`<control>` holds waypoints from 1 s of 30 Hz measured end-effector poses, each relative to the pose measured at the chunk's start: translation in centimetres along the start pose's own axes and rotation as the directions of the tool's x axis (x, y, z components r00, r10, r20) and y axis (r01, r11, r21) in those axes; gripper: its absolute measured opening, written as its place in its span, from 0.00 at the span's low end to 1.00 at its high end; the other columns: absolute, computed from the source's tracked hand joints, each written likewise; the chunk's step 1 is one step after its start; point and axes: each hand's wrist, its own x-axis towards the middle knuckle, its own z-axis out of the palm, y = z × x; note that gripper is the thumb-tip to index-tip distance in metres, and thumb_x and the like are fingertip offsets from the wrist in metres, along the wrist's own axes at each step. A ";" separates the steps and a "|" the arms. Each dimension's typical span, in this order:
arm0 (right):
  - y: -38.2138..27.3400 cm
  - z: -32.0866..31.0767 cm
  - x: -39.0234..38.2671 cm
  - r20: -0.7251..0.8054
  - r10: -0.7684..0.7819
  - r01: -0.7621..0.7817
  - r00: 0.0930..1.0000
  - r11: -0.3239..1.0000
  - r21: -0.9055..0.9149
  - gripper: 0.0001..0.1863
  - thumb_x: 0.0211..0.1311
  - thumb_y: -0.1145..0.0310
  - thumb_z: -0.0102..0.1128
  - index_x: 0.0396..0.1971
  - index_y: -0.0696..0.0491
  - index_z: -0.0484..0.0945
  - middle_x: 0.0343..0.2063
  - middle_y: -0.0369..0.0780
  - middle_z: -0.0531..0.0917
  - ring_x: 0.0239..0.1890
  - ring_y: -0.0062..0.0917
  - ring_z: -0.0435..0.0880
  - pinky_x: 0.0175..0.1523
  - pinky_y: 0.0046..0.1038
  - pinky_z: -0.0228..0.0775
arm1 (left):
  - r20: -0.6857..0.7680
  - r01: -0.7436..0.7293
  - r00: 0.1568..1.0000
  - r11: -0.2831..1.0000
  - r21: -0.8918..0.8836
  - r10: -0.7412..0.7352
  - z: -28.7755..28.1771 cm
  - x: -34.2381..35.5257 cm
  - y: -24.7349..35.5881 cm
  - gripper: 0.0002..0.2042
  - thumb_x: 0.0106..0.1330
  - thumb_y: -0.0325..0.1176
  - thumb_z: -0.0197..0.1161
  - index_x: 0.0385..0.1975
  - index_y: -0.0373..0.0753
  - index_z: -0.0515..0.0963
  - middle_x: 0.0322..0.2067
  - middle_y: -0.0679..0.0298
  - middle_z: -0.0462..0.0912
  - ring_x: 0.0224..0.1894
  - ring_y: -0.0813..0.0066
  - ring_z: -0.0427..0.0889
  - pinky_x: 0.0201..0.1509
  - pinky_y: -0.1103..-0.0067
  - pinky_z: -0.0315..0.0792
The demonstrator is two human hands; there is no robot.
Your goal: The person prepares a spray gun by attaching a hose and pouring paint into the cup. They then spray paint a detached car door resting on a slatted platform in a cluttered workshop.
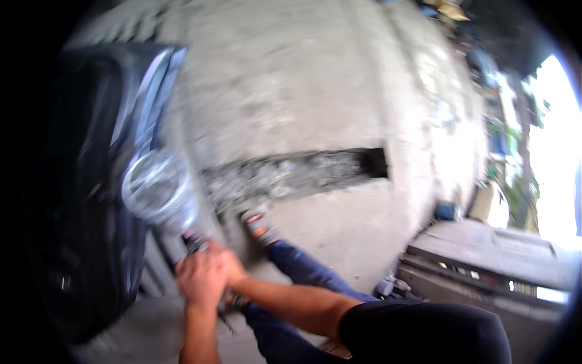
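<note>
Black-sleeved right arm nearest, low right. Right hand (229,266) and left hand (200,280) clenched together round handle of round shiny tool (156,185), near left. Tool head against dark car body (79,200). Sandalled foot (262,227) on concrete floor (291,103); dark trench (303,173) beyond.

The person wears a black short-sleeved top, its sleeve (418,327) ending above the elbow and leaving the forearm bare. The left hand (200,279) and right hand (227,267) are bare, with no gloves, rings or watch that can be made out through the blur. The legs are in dark blue trousers (303,273), and one foot wears an open grey sandal (260,227) with straps across the top.
</note>
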 end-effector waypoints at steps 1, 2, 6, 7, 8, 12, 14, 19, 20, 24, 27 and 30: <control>0.0 0.4 0.3 -0.026 0.056 -0.055 0.998 0.998 0.035 0.29 0.56 0.63 0.57 0.57 0.59 0.65 0.45 0.52 0.78 0.42 0.46 0.80 0.48 0.35 0.72 | 0.045 0.006 0.999 0.996 0.087 -0.010 0.3 0.0 0.0 0.08 0.51 0.39 0.63 0.20 0.44 0.73 0.23 0.64 0.72 0.30 0.66 0.75 0.39 0.68 0.69; 0.6 0.3 0.5 -0.079 -0.066 0.065 0.995 0.998 -0.017 0.29 0.56 0.63 0.57 0.58 0.59 0.65 0.50 0.53 0.75 0.46 0.46 0.78 0.51 0.35 0.71 | 0.042 -0.011 0.999 0.997 0.078 0.007 0.3 0.7 0.5 0.09 0.51 0.37 0.64 0.18 0.43 0.72 0.22 0.63 0.72 0.29 0.64 0.75 0.38 0.67 0.69; -1.6 -2.6 0.8 -0.091 0.129 -0.101 0.988 0.961 0.258 0.32 0.56 0.60 0.56 0.59 0.57 0.63 0.47 0.51 0.77 0.46 0.47 0.77 0.50 0.36 0.69 | 0.016 -0.071 0.997 0.997 0.037 0.070 -0.1 2.8 2.1 0.12 0.52 0.34 0.64 0.17 0.40 0.67 0.22 0.59 0.70 0.28 0.59 0.74 0.33 0.66 0.67; -2.0 -3.9 0.9 -0.063 0.164 -0.141 0.984 0.951 0.277 0.32 0.56 0.60 0.56 0.60 0.57 0.62 0.46 0.51 0.77 0.46 0.47 0.77 0.50 0.36 0.69 | 0.019 -0.093 0.996 0.995 0.026 0.092 -0.1 3.3 2.8 0.12 0.52 0.33 0.64 0.17 0.39 0.66 0.21 0.59 0.69 0.27 0.58 0.73 0.32 0.65 0.67; -1.8 -4.8 0.6 -0.105 0.164 -0.131 0.981 0.955 0.267 0.32 0.56 0.60 0.56 0.60 0.57 0.62 0.45 0.51 0.77 0.46 0.47 0.77 0.50 0.36 0.69 | 0.066 -0.118 0.991 0.993 0.021 0.117 0.1 3.6 3.6 0.11 0.54 0.31 0.63 0.18 0.39 0.67 0.23 0.58 0.70 0.30 0.58 0.73 0.36 0.64 0.67; -0.7 -5.5 -0.1 -0.260 0.111 -0.058 0.959 0.977 0.203 0.29 0.58 0.59 0.55 0.58 0.55 0.63 0.42 0.53 0.78 0.44 0.49 0.77 0.47 0.39 0.69 | 0.085 -0.241 0.967 0.971 0.005 0.240 0.0 4.8 5.3 0.10 0.54 0.31 0.62 0.18 0.39 0.68 0.23 0.58 0.70 0.30 0.57 0.73 0.37 0.64 0.66; -0.4 -5.2 -0.2 -0.282 0.100 -0.047 0.954 0.981 0.189 0.29 0.58 0.59 0.54 0.58 0.54 0.63 0.43 0.53 0.78 0.45 0.50 0.77 0.48 0.40 0.68 | 0.112 -0.273 0.957 0.962 0.026 0.269 0.3 4.8 5.3 0.10 0.55 0.32 0.61 0.18 0.39 0.68 0.23 0.58 0.70 0.30 0.57 0.73 0.37 0.64 0.66; -0.7 -5.8 -0.2 -0.255 0.163 -0.105 0.953 0.968 0.229 0.28 0.58 0.59 0.53 0.58 0.56 0.64 0.45 0.51 0.77 0.47 0.47 0.77 0.50 0.37 0.69 | 0.165 -0.327 0.934 0.944 0.039 0.317 0.7 5.2 5.1 0.09 0.55 0.33 0.60 0.18 0.40 0.68 0.23 0.59 0.70 0.31 0.58 0.73 0.38 0.64 0.66; -0.8 -5.8 -0.2 -0.248 0.173 -0.114 0.953 0.965 0.237 0.28 0.59 0.59 0.53 0.58 0.56 0.65 0.45 0.51 0.77 0.46 0.45 0.78 0.50 0.36 0.69 | 0.164 -0.331 0.933 0.943 0.043 0.320 0.7 5.3 5.0 0.09 0.55 0.33 0.60 0.18 0.40 0.68 0.23 0.59 0.70 0.31 0.58 0.73 0.38 0.64 0.66; -1.1 -5.7 0.4 -0.241 0.184 -0.119 0.953 0.958 0.262 0.28 0.59 0.58 0.53 0.58 0.55 0.64 0.45 0.51 0.77 0.47 0.46 0.77 0.50 0.36 0.68 | 0.151 -0.332 0.935 0.942 0.051 0.322 1.0 5.4 4.6 0.09 0.55 0.33 0.60 0.18 0.40 0.68 0.23 0.59 0.70 0.31 0.58 0.73 0.38 0.64 0.66; -0.9 -5.7 0.3 -0.225 0.201 -0.140 0.953 0.955 0.260 0.30 0.59 0.57 0.53 0.59 0.55 0.63 0.46 0.53 0.77 0.49 0.49 0.76 0.51 0.39 0.67 | 0.104 -0.324 0.942 0.945 0.036 0.319 1.5 5.2 4.5 0.10 0.55 0.32 0.60 0.18 0.40 0.67 0.22 0.58 0.69 0.30 0.58 0.73 0.37 0.64 0.66; -1.2 -5.3 0.4 -0.205 0.207 -0.148 0.956 0.951 0.272 0.29 0.59 0.57 0.53 0.58 0.55 0.63 0.46 0.53 0.77 0.49 0.49 0.76 0.51 0.39 0.67 | 0.063 -0.305 0.951 0.952 0.019 0.303 1.5 4.7 4.0 0.10 0.55 0.31 0.59 0.17 0.39 0.66 0.22 0.58 0.69 0.28 0.57 0.73 0.35 0.63 0.66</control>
